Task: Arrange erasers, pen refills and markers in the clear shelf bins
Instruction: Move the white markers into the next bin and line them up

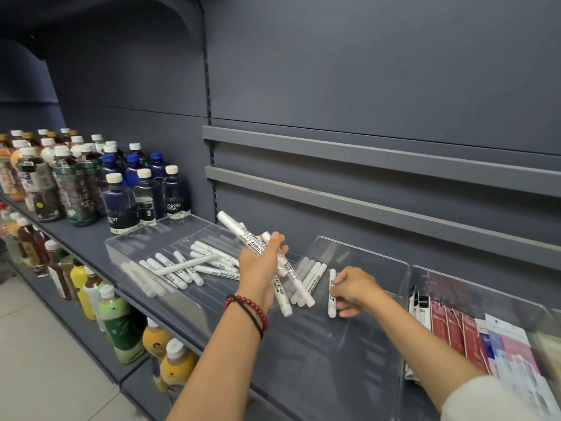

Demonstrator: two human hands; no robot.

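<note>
So, you're partway: left grip [261, 264] clutching marker bundle [239, 233], right grip [352, 291] pinching single marker [332, 296] inside middle bin [334, 354] beside few lined-up ones [311, 278]. Left bin [145, 237] scattered markers [182, 268] waiting for sorting; packets [455, 326] sitting in right bin [485, 287].

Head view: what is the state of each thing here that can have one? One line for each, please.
Left hand: grips bundle of markers, above the bins.
Right hand: holds single marker.
Left bin: holds scattered markers, lying flat.
Middle bin: holds row of markers, side by side; the single marker is beside them.
Right bin: holds packets, leaning.
Bottles: upright, capped.
</note>
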